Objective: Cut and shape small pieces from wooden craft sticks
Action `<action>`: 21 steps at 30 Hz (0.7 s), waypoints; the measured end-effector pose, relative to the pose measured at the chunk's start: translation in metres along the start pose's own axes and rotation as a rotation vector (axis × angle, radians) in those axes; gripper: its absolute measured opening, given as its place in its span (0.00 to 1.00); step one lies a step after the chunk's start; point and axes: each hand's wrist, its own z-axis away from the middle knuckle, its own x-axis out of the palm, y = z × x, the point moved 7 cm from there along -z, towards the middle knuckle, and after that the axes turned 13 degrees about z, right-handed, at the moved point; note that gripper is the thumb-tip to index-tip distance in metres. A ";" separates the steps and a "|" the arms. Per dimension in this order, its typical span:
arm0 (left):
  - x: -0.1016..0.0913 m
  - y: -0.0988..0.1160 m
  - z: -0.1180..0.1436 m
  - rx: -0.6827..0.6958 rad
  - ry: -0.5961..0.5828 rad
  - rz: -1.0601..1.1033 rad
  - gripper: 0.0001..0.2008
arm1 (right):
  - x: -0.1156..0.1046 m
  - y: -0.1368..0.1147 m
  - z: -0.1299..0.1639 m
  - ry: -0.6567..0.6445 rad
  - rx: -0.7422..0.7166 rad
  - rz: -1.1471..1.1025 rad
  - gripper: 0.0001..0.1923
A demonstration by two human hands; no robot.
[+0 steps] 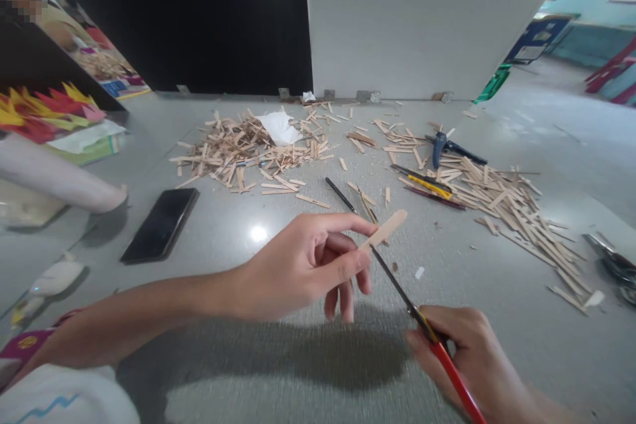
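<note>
My left hand pinches a pale wooden popsicle stick between thumb and forefinger, its rounded tip pointing up and right. My right hand grips red-handled scissors whose long dark blades run up and left, crossing just under the stick where my fingers hold it. Both hands hover above the grey floor.
Heaps of cut wooden sticks lie at the far left and at the right. A black phone rests at the left, a yellow utility knife and a blue glue gun beyond. Another person's limb reaches in at the left.
</note>
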 end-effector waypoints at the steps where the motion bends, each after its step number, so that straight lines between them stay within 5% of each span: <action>1: -0.002 0.003 0.001 0.037 0.032 -0.091 0.14 | 0.000 0.000 -0.001 0.001 -0.001 0.010 0.22; 7: -0.015 0.031 0.008 0.351 0.316 -0.698 0.16 | 0.001 0.004 0.004 0.146 -0.096 0.328 0.23; 12: -0.010 0.010 -0.001 0.076 0.086 -0.575 0.18 | 0.007 0.005 0.010 0.170 -0.203 0.627 0.21; 17: -0.018 0.014 -0.003 0.135 0.206 -0.697 0.21 | 0.004 0.008 0.004 0.217 -0.112 0.608 0.19; 21: -0.025 0.020 -0.002 0.180 0.266 -0.433 0.09 | 0.005 0.020 0.000 0.138 0.045 0.343 0.19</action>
